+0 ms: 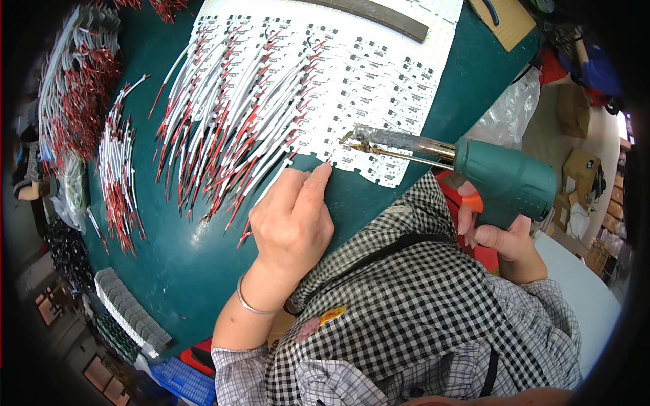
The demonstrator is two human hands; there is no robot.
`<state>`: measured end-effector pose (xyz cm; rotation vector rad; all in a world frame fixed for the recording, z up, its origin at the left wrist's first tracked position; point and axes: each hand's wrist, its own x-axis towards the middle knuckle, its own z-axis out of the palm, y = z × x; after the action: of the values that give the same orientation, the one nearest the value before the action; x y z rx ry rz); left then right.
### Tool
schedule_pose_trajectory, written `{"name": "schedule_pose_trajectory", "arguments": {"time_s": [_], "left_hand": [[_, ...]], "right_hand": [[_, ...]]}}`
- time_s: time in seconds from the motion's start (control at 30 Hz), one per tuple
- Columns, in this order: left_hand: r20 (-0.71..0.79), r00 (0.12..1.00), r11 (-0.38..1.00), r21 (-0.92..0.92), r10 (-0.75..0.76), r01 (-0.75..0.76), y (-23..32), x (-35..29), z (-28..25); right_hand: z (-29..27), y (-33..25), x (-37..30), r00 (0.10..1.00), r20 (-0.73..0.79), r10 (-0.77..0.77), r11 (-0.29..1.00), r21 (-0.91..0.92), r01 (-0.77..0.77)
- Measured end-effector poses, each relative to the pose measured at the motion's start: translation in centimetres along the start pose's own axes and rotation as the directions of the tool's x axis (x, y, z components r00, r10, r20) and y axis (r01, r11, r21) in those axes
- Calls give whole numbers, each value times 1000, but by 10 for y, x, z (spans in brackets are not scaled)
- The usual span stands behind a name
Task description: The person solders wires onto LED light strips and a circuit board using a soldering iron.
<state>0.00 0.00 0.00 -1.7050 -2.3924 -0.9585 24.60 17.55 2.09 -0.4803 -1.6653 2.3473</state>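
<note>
My right hand (pixel 509 238) is wrapped round the grip of a green soldering gun (pixel 508 177) with an orange trigger. Its long metal barrel points left, and the dark tip is over a white sheet of small circuit boards (pixel 332 101). My left hand (pixel 292 220) is closed at the near edge of this sheet, with the index fingertip at the edge. The thumb and whatever the fingers may hold are hidden. Rows of white and red wires (pixel 237 128) fan out from the left part of the sheet, some ends lying just beside my left hand.
A small bunch of wires (pixel 118 179) lies on the green table (pixel 176 271), with a larger heap (pixel 78 88) at the far left. A dark bar (pixel 379 17) rests across the sheet's far end. Clear plastic (pixel 508 111) and cardboard (pixel 504 24) are at right.
</note>
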Motion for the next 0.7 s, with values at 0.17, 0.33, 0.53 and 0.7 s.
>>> {"name": "schedule_pose_trajectory", "arguments": {"time_s": [0.17,0.33,0.53,0.7], "left_hand": [[-30,999,998,-57,-42,40,1,3,3],[37,987,952,-261,-154,158,7,4,1],[-19,997,967,-246,-80,72,3,3,3],[-13,996,961,-264,-83,77,1,3,5]], "right_hand": [[1,-3,-3,999,-31,23,1000,21,-23],[0,-2,-13,998,-5,70,997,22,-70],[2,0,-13,995,-1,97,995,10,-97],[2,5,-7,997,47,60,993,-108,-55]]}}
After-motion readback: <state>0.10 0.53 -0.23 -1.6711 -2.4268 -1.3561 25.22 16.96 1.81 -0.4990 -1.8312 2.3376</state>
